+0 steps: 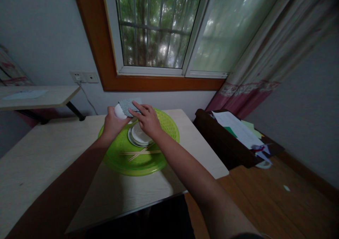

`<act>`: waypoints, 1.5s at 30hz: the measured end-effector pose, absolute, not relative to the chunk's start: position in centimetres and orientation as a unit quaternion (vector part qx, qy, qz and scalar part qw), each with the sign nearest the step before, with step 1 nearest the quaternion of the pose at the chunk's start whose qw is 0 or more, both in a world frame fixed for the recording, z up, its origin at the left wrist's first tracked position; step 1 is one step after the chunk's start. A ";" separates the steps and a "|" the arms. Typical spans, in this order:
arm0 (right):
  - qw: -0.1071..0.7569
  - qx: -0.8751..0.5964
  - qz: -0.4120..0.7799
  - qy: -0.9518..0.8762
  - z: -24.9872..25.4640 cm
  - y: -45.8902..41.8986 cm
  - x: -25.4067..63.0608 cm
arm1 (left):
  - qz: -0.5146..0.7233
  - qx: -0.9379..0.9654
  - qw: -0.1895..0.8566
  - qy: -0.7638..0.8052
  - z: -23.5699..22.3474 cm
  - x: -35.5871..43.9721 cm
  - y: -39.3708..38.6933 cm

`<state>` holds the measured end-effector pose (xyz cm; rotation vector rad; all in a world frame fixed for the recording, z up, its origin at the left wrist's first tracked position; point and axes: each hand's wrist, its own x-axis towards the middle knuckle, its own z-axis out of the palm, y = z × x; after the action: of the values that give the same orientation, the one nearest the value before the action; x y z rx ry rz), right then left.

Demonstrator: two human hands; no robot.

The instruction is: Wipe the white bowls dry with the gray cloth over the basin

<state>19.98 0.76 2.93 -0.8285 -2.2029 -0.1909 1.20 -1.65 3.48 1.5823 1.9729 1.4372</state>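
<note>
My left hand (113, 122) grips a white bowl (120, 112), raised above the far left part of a round green plastic tray (113, 161). A grey textured cloth (126, 106) covers part of the bowl. My right hand (148, 119) presses the cloth against it, with the index and middle fingers apart on top. Below my right hand, a small stack of white dishes (137, 135) sits on the tray, partly hidden by that hand. Several light wooden chopsticks (141, 153) lie crossed in front of the dishes.
The tray rests on a pale wooden table (66, 150). A raised shelf (53, 96) stands at the table's back left. To the right, a dark brown piece of furniture (219, 136) holds papers (235, 126). A window (159, 27) is behind the table.
</note>
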 end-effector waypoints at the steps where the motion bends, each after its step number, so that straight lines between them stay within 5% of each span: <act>1: 0.381 -0.328 -0.076 -0.861 3.0 0.7 20.0 | 0.492 0.539 0.118 0.673 3.5 1.2 -1.7; 21: 0.549 -0.386 0.031 -0.741 2.4 2.4 20.7 | 0.464 0.567 0.107 0.672 3.4 1.3 -1.9; 40: 0.508 -0.221 0.048 -0.831 3.1 1.1 20.2 | 0.451 0.585 0.098 0.666 2.7 0.9 -1.3; 45: 0.523 -0.293 0.084 -0.796 3.0 1.6 20.2 | 0.444 0.589 0.099 0.668 2.8 1.1 -1.6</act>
<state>20.16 1.59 2.99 -0.7024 -1.9056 0.2022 1.11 -1.56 2.83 1.7410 1.9763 1.3120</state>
